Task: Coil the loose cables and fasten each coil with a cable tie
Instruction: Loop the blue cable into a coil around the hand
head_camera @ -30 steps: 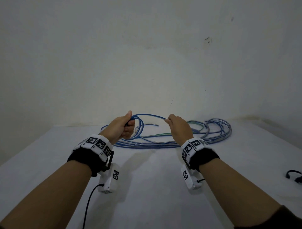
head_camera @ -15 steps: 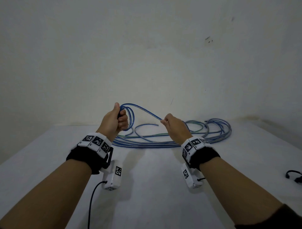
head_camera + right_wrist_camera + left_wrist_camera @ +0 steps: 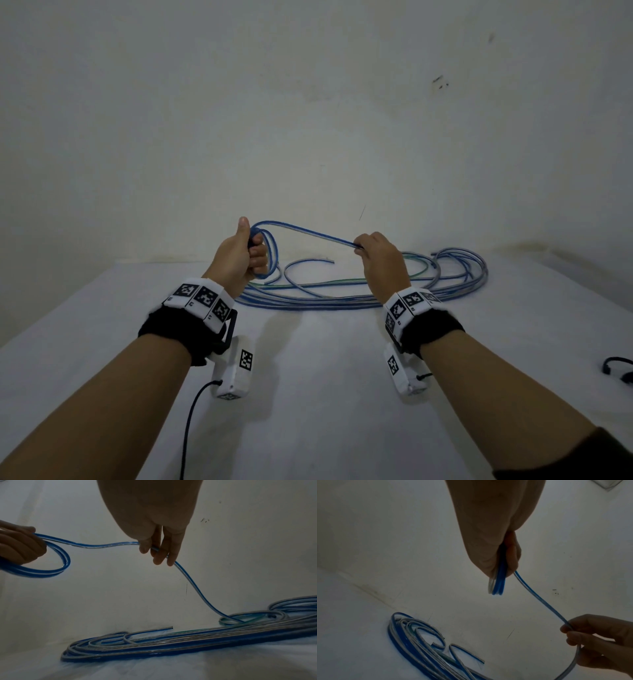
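Over the last second your left hand [image 3: 245, 255] has risen off the tabletop [image 3: 325, 394] with its grip clenched round two small loops of the blue cable [image 3: 308, 233]. Your right hand [image 3: 378, 255] has moved out to the right, pinching the cable, so the span between your hands is drawn straight. That length looks ready to become the next loop; most of the cable still lies in the loose pile [image 3: 359, 298] by the wall.

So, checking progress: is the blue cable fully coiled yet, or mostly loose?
Mostly loose. The left hand grips a few small loops; the rest of the blue cable lies spread on the table.
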